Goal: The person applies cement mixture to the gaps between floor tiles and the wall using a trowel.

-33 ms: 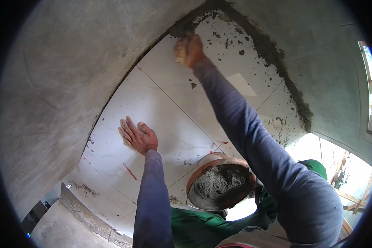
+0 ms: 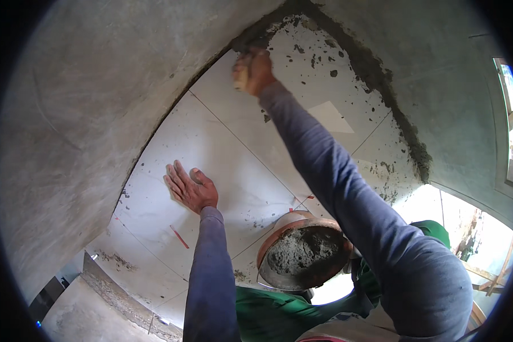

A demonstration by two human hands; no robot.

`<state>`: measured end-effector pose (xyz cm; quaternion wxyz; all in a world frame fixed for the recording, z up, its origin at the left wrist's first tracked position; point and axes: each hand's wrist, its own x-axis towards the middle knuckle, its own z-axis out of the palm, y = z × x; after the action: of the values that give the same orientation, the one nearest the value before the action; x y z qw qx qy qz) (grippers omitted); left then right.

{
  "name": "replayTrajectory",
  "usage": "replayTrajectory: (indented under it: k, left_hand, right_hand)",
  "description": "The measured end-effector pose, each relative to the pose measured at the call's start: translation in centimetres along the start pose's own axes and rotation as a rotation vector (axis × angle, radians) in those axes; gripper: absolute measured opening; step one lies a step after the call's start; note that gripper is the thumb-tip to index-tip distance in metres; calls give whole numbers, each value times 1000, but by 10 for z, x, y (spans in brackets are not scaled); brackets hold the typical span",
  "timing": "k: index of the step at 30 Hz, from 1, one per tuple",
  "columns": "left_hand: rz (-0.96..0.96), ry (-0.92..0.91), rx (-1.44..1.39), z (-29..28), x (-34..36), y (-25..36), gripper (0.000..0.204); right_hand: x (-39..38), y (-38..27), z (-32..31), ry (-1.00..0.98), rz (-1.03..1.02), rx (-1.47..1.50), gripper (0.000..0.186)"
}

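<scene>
My right hand (image 2: 255, 69) is closed around the pale handle of a trowel (image 2: 241, 78) and reaches to the far end of the white tiled surface (image 2: 239, 176). Motion blurs that hand, and the trowel's blade cannot be made out against the dark wet mortar (image 2: 255, 39) beside it. My left hand (image 2: 192, 189) lies flat on the tiles, fingers stretched out, holding nothing. Nearer to me, a reddish-brown bucket (image 2: 310, 222) holds grey mortar (image 2: 305, 251).
Grey plastered walls (image 2: 97, 114) (image 2: 456, 85) meet at the far corner. A mortar strip (image 2: 376, 74) runs along the right wall's foot, with splashes on the tiles. Short red marks (image 2: 179, 236) show on the tiles. Green cloth (image 2: 279, 310) is beside the bucket. A window (image 2: 510, 114) is at right.
My right hand has moved slightly to the left with the trowel, along the mortar at the far edge. The left hand and the bucket stay in place.
</scene>
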<state>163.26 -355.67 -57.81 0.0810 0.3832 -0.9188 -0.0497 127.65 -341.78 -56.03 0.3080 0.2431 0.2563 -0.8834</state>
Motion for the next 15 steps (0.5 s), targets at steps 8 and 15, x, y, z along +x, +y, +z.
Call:
replayTrajectory:
  k: [8,15]
  left_hand:
    - [-65,-14,28,-7,-4,-35,65]
    - [16,-16,-50,-4,2,-7,65]
  right_hand:
    - [-66,53,27,-47,-81,-208,34]
    - [21,-84,-15,-66,-150,-182,34]
